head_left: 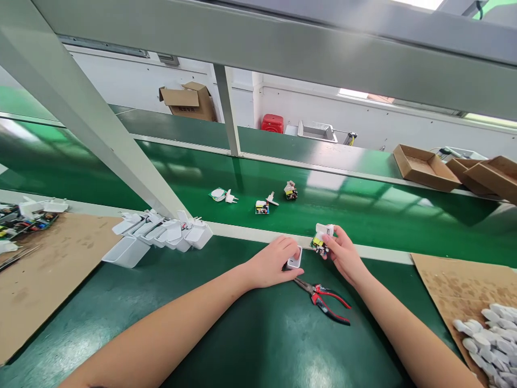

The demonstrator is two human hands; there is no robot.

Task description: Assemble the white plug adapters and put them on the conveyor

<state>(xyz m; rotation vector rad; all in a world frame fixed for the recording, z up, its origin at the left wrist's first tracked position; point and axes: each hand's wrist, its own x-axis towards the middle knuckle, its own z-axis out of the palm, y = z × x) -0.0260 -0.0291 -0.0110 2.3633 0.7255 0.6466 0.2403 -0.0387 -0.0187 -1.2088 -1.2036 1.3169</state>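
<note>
My left hand (277,262) is closed around a small white charger housing (294,262), its open end facing up, just above the green bench. Pinched in my right hand (345,252) is a charger circuit board (319,243) with yellow and dark components and a white plug piece against its upper end. The board is apart from the housing, a little to its right. Below both hands lie long-nose pliers (319,296) with red and black handles, their jaws slightly apart and the tip close to my left thumb.
White housings (161,229) stand in a row at left, beside a metal post (100,118). Board and plug pieces (262,207) lie on the green conveyor (347,202). Cardboard at right bears many white pieces (493,339); more boards (30,218) lie at left. Cartons (426,167) stand behind.
</note>
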